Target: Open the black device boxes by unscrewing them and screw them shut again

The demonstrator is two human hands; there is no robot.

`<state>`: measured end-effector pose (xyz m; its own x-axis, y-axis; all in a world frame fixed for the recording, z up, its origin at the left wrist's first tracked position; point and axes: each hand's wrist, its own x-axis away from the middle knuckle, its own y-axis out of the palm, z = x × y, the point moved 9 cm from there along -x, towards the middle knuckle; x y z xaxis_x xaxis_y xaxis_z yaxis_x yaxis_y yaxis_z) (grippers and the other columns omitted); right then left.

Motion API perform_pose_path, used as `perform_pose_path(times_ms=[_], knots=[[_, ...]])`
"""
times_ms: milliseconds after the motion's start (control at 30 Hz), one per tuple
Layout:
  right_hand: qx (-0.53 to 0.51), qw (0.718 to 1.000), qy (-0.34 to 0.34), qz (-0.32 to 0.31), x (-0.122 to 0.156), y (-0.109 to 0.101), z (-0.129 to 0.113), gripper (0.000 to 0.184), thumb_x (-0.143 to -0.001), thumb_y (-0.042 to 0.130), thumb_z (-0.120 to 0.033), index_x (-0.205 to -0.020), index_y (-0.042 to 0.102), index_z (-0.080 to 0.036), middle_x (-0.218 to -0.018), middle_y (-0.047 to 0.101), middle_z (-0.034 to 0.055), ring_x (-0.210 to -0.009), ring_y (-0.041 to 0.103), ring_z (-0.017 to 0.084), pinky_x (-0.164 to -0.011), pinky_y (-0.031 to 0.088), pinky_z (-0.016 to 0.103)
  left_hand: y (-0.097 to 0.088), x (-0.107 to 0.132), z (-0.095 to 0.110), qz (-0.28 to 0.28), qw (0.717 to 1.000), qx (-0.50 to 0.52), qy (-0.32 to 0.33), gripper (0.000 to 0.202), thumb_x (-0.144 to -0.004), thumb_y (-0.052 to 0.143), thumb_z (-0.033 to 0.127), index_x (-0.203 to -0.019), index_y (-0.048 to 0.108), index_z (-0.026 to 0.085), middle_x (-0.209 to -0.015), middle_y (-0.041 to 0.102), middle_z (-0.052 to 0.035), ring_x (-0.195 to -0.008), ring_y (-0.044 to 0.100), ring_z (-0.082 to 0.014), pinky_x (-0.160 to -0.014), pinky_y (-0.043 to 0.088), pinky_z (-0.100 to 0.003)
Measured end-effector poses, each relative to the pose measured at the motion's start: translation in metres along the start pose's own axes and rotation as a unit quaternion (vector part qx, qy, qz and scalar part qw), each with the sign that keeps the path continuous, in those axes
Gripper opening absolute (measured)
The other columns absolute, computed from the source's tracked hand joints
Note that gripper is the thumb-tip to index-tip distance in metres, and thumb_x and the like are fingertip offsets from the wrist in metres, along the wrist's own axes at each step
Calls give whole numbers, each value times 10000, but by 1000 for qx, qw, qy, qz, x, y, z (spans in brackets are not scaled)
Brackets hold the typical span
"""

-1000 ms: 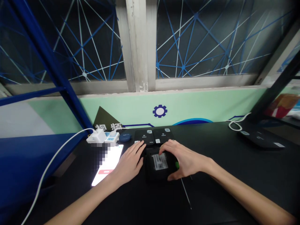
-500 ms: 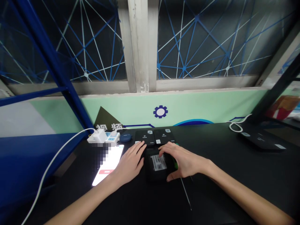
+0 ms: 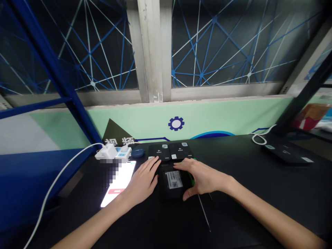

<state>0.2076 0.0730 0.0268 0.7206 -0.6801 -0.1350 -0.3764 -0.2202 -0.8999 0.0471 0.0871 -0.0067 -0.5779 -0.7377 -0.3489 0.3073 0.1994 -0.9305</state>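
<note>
A small black box with a white label lies on the black table. My left hand rests flat against the box's left side, fingers stretched out. My right hand is curled over the box's right side, thumb at its near edge, and a screwdriver with a green handle and a thin shaft lies under this hand. I cannot make out whether the hand grips the handle or only the box.
A lit phone lies left of my left hand. Behind it are a white power strip with a charger and its cable, a dark blue round object and two flat black boxes. Another black device sits far right.
My right hand has slid slightly left and farther over the box; the green handle is more covered. My left hand has hardly moved.
</note>
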Motion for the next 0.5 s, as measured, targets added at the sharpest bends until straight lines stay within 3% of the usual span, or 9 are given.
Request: perform_pose_path(times_ms=[133,500], knots=[[15,1000,-15,13,1,1,-1,903,-691,756,-613,-1421,493,-150,-1434,504,173,-1280,472,347,-1087,340,491,-2,0,1,2,1000,5,0,519,-983,386,219,-1495,311,256,-1550,365,-54,-1421,340,-251,-1129,369,-445],[-4,999,-26,25,-3,6,-6,828,-715,733,-627,-1393,535,-194,-1395,528,139,-1257,503,317,-1064,405,443,-3,0,2,5,1000,12,0,564,-959,399,200,-1509,291,261,-1551,365,-55,-1419,347,-252,-1121,384,-446]])
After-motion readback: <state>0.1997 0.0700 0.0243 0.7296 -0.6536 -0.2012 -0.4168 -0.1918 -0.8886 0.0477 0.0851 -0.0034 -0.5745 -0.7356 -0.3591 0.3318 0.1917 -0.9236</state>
